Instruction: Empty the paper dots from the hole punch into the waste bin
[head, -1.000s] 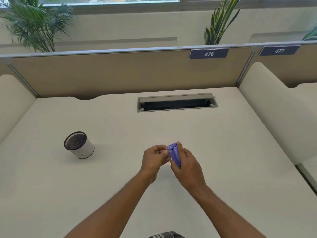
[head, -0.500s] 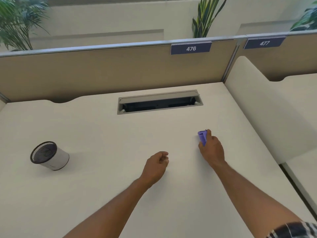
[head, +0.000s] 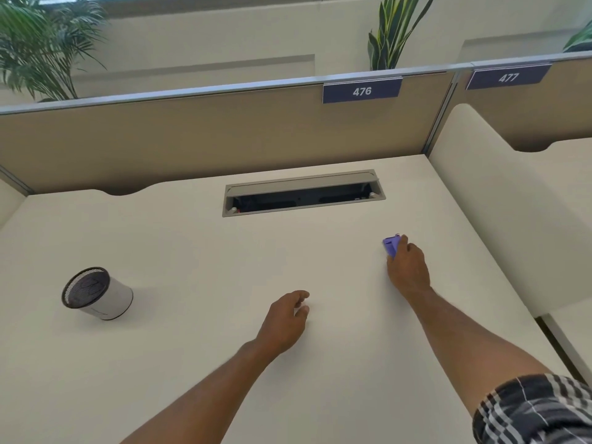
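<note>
Purple hole punch [head: 391, 245] sits at the right-centre of the surface [head: 198, 251], gripped in my right hand [head: 407, 270], fingers closed over its near end. My left hand [head: 285, 318] is held low over the surface nearer me, fingers loosely curled, holding nothing. Waste bin [head: 97, 293], white with a dark mesh interior, stands well apart at far left. Cable tray [head: 303, 192] lies open beyond the punch.

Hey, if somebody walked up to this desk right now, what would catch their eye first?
Probably the purple hole punch, the only bright colour on the pale desk, gripped by the right hand right of centre. Next, the small white mesh-lined waste bin, far off at the left. The left hand is empty near the middle, and an open cable tray sits toward the back.
</note>
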